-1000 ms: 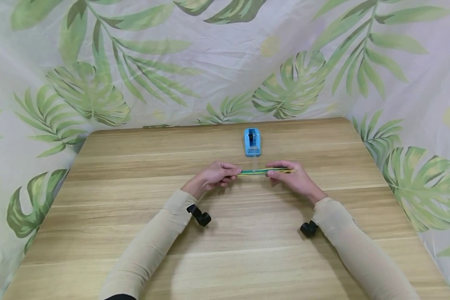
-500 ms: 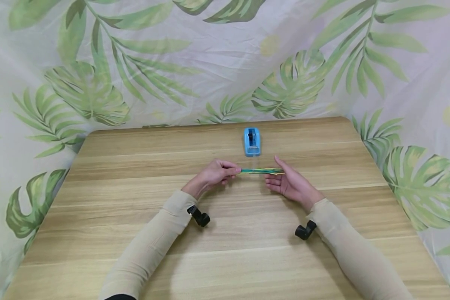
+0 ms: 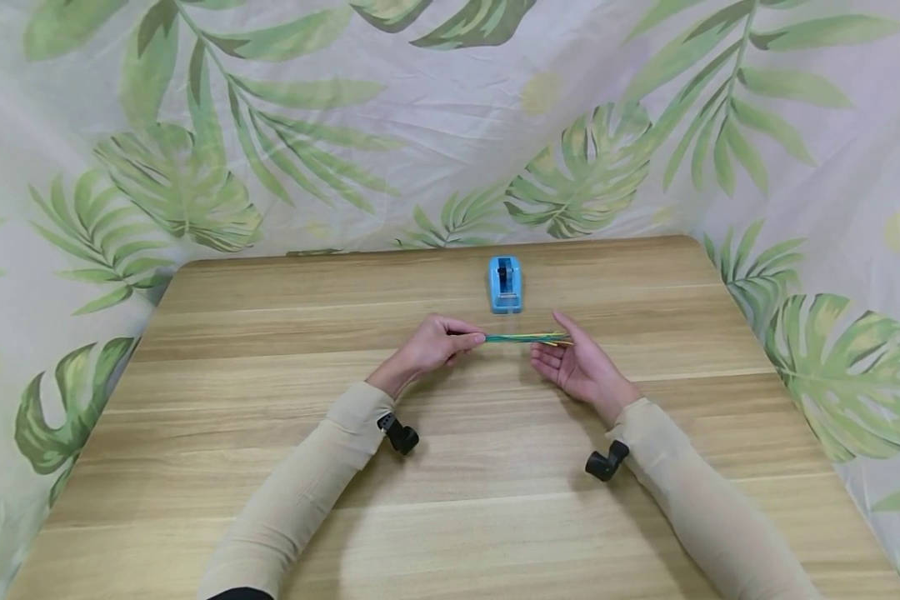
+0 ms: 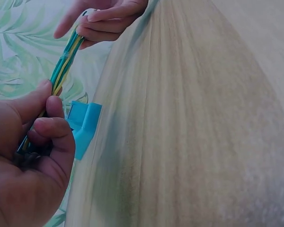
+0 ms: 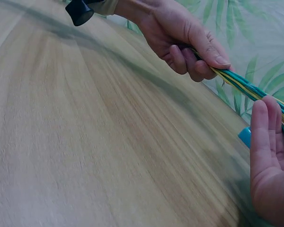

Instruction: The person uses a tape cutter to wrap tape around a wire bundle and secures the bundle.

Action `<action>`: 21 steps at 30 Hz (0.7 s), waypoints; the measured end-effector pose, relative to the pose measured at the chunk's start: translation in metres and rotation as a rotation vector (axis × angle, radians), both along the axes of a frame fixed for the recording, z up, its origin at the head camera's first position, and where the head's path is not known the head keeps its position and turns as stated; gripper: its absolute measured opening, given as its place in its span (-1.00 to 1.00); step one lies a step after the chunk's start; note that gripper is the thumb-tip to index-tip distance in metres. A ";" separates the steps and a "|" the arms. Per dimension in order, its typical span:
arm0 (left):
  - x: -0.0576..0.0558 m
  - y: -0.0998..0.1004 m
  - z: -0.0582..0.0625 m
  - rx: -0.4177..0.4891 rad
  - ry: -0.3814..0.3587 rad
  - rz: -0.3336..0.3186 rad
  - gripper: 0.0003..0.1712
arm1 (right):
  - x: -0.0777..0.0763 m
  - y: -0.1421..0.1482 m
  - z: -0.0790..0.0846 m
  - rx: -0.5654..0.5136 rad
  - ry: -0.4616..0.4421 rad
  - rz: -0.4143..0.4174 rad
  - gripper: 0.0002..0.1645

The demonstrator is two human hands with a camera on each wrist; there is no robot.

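A bundle of thin green and yellow wires point(image 3: 525, 338) hangs level above the table in the head view. My left hand point(image 3: 438, 346) pinches its left end between thumb and fingers. Its right end meets my right hand point(image 3: 579, 367), whose fingers are extended and thumb stands apart. In the right wrist view the wires point(image 5: 246, 86) pass behind the right fingers point(image 5: 261, 137), and their far ends run out of frame. A shiny clear patch shows midway along the wires point(image 4: 64, 59) in the left wrist view.
A blue tape dispenser point(image 3: 505, 287) stands on the wooden table point(image 3: 465, 500), just beyond the wires, near the back edge. Behind the table hangs a leaf-patterned cloth point(image 3: 450, 108). Small black cameras are strapped to both wrists.
My right hand has let go of the wires' right end, its fingers and thumb spreading apart as it turned palm inward. The left hand keeps its pinch and has hardly moved.
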State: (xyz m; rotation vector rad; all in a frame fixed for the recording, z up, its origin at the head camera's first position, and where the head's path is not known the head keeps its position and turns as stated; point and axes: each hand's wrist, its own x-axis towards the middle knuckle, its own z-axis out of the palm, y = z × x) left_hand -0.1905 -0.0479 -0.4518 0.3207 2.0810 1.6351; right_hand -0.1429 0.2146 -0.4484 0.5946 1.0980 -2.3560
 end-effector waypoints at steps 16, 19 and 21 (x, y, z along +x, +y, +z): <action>0.000 0.002 0.000 -0.014 0.115 -0.029 -0.81 | 0.005 -0.005 -0.002 0.044 0.128 -0.036 -0.84; 0.000 0.002 0.000 -0.018 0.126 -0.028 -0.81 | 0.004 -0.006 -0.003 0.095 0.155 -0.029 -0.89; 0.000 0.002 0.000 -0.029 0.137 -0.028 -0.81 | 0.004 -0.005 -0.004 0.120 0.175 -0.023 -0.90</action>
